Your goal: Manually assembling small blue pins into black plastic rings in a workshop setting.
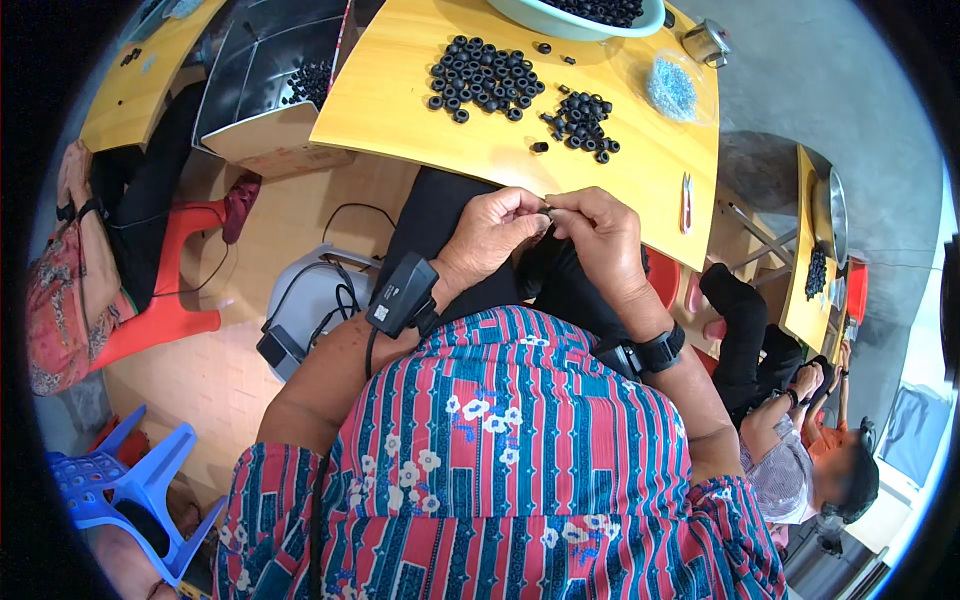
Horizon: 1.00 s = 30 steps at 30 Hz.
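My left hand (492, 232) and my right hand (603, 232) meet fingertip to fingertip just off the near edge of the yellow table (400, 110). Thumb and fingers of both are pinched together around a small dark piece (546, 210), mostly covered by the fingertips; its kind cannot be made out. On the tabletop beyond them lie a larger pile of small black ring-shaped parts (485, 78) and a smaller pile (580, 122) to its right. One loose black part (540, 147) sits nearer the edge.
Pointed snips (687, 204) lie at the table's right. Behind are a clear bag of small bluish pieces (672, 88), a metal cup (706, 43) and a pale green basin (590, 30) of black parts. An open carton (270, 135) stands left; other people sit at both sides.
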Each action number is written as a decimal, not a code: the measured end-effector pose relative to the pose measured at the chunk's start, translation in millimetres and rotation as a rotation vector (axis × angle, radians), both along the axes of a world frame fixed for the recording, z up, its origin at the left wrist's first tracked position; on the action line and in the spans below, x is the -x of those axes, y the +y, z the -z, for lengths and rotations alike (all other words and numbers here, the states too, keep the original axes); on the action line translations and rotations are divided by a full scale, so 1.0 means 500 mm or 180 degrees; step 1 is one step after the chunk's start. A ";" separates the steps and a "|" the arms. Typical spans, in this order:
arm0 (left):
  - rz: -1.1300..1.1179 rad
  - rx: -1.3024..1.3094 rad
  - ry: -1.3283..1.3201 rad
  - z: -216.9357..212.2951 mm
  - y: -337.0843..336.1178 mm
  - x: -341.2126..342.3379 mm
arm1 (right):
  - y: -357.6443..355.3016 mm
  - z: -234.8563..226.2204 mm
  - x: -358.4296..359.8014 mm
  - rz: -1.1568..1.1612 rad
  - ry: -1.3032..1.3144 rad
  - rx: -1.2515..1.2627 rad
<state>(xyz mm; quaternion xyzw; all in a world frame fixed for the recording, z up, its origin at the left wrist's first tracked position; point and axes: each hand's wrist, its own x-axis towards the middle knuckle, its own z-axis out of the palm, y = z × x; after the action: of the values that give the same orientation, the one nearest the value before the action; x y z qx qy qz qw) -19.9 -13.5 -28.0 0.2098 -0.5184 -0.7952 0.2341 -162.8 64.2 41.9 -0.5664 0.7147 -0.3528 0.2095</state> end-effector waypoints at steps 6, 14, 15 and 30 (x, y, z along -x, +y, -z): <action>0.0024 -0.0291 0.0439 0.019 0.004 0.007 | 0.005 0.009 0.001 0.0455 -0.1397 -0.0298; 0.0037 -0.0196 0.0434 0.017 0.004 0.007 | 0.010 0.011 0.005 0.0554 -0.2093 -0.0382; 0.0052 -0.0195 0.0473 0.018 0.003 0.008 | 0.008 0.003 0.003 0.0635 -0.2161 -0.0513; 0.0030 0.0116 0.0417 0.012 0.006 0.007 | 0.017 0.034 0.034 0.0705 -0.4078 -0.0855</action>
<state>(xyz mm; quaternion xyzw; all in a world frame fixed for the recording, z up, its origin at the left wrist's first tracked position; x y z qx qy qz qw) -23.5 -10.7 -33.9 0.1507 -0.5174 -0.7988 0.2675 -179.8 72.5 24.8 -0.1368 0.5406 -0.5471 0.6243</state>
